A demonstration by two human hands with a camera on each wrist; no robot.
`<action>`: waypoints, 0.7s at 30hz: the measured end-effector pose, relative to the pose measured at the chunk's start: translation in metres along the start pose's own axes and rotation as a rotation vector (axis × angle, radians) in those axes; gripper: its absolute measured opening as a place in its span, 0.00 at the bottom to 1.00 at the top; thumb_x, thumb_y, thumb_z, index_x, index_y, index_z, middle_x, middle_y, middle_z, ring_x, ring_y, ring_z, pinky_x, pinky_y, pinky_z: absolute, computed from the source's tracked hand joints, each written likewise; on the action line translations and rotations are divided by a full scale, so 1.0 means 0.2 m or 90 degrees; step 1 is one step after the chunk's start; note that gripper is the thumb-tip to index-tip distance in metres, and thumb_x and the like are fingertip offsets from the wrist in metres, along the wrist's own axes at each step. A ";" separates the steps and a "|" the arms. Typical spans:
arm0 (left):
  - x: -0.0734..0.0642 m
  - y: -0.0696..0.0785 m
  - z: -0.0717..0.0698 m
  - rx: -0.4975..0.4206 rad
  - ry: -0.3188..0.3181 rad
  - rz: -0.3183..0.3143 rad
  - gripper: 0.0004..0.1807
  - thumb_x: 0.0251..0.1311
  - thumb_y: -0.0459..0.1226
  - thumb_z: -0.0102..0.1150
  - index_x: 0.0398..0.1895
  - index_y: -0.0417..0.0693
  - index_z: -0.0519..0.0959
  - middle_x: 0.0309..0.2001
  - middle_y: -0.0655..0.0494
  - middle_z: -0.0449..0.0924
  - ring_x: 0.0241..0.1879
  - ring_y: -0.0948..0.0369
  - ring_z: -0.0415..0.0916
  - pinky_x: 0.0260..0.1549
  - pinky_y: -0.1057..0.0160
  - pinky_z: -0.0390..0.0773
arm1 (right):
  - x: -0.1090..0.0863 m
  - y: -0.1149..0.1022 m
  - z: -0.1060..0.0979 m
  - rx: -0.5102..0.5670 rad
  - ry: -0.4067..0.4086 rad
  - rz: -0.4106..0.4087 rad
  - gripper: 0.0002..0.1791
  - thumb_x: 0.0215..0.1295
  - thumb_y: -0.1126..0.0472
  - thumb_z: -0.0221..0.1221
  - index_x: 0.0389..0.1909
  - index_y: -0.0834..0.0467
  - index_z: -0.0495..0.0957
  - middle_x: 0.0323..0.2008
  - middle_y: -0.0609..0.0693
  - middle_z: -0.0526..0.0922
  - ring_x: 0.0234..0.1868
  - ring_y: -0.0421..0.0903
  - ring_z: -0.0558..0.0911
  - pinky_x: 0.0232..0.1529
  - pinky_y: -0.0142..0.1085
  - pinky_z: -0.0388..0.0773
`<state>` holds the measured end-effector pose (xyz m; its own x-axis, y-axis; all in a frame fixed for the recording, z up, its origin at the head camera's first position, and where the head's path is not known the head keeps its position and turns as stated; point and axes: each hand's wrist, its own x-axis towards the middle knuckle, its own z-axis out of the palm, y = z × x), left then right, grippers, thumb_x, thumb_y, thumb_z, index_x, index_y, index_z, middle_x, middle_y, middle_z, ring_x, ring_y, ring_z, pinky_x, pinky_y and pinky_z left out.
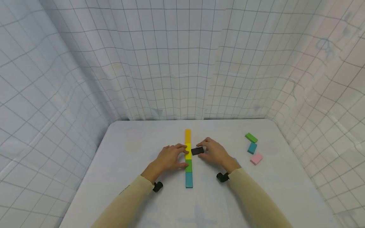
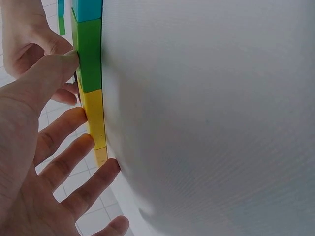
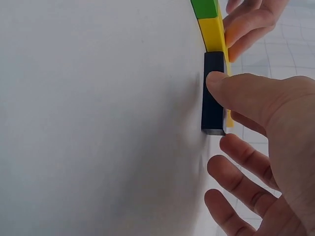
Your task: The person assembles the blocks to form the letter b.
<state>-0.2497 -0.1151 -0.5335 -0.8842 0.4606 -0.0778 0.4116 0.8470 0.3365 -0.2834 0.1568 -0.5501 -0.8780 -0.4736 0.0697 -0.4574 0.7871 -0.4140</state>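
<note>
A straight row of flat blocks runs away from me on the white table: a blue block, a green block, a yellow block and an orange block at the far end. My left hand lies along the row's left side, thumb on the green block and fingertips against the yellow one, fingers fairly straight. From the right, my right hand pinches a black block between thumb and index finger, its other fingers spread. The black block's near-row end meets or almost meets the yellow block.
Off to the right lie a loose green block, a blue block and a pink block. Something light blue is partly hidden behind my right wrist. Grid-patterned white curtains enclose the table at the back and sides.
</note>
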 end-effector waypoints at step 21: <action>0.00 -0.01 0.01 -0.012 0.002 0.002 0.32 0.71 0.59 0.80 0.72 0.58 0.88 0.84 0.54 0.79 0.84 0.47 0.78 0.86 0.25 0.69 | -0.26 0.09 -0.12 -0.033 0.053 0.046 0.30 0.73 0.48 0.81 0.72 0.50 0.89 0.64 0.54 0.88 0.52 0.50 0.87 0.56 0.51 0.91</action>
<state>-0.2493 -0.1160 -0.5358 -0.8838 0.4622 -0.0733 0.4101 0.8405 0.3541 -0.2495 0.2062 -0.5389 -0.9167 -0.3818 0.1180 -0.3972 0.8382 -0.3736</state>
